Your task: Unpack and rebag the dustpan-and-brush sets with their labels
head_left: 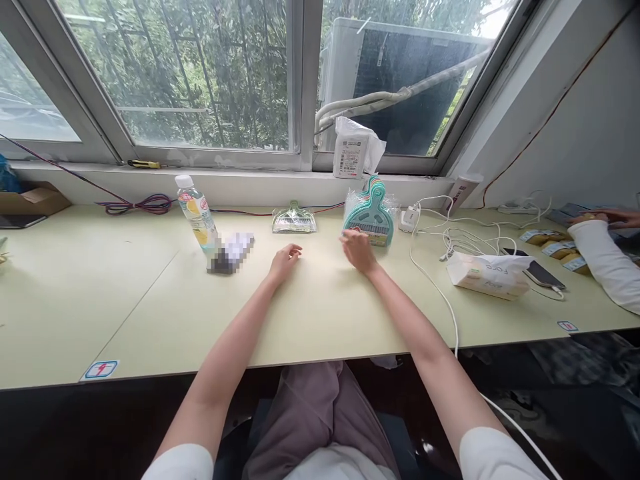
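My left hand [286, 262] rests on the table, fingers loosely bent and a little apart, with nothing in it. Beyond it, near the window sill, lies a small dustpan and brush set [294, 219] in clear plastic wrapping. My right hand [358, 250] is at the lower left edge of a stack of teal dustpan and brush sets [373, 213], also in clear wrapping. Its fingers are slightly blurred and loosely apart, and nothing shows in them. Whether they touch the stack I cannot tell.
Left of my hands are a drink bottle [197, 213] and a pixelated object [233, 252]. White cables [465, 233], a tissue pack [487, 277] and a phone [544, 275] lie to the right. Another person's sleeve [603, 260] reaches in at the far right. A box cutter [143, 164] sits on the sill.
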`<control>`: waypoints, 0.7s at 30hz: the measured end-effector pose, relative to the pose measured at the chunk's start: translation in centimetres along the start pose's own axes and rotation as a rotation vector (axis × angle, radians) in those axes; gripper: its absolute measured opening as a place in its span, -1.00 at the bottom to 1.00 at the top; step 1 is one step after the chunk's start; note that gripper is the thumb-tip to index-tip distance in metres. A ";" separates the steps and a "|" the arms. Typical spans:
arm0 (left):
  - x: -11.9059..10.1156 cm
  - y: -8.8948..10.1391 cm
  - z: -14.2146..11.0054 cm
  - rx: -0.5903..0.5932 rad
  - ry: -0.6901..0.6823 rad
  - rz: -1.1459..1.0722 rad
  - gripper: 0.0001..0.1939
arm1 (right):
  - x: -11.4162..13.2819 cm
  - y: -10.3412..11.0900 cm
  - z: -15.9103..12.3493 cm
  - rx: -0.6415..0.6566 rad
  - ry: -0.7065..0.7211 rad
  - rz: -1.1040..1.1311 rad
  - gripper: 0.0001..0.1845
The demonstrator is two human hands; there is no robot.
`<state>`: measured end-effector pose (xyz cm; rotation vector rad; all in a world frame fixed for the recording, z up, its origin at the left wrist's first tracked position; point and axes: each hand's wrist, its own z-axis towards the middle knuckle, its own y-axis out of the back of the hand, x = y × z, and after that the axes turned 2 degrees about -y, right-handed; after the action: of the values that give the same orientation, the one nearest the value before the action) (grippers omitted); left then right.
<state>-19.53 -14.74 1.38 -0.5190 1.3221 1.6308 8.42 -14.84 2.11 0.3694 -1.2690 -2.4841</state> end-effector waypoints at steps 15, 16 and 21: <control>1.9 2.7 0.4 -0.247 0.180 0.062 -0.75 | 11.1 -8.7 12.9 0.271 -0.164 0.141 -0.29; 1.8 2.7 0.4 -0.239 0.181 0.068 -0.75 | 11.0 -8.9 13.1 0.269 -0.192 0.148 -0.28; 1.2 2.6 0.4 -0.228 0.195 0.096 -0.76 | 11.0 -8.3 12.0 0.201 -0.141 0.133 -0.44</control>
<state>-22.24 -13.84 1.86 -0.7785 1.3258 1.8608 -7.49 -5.92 1.27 0.1529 -1.5526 -2.3128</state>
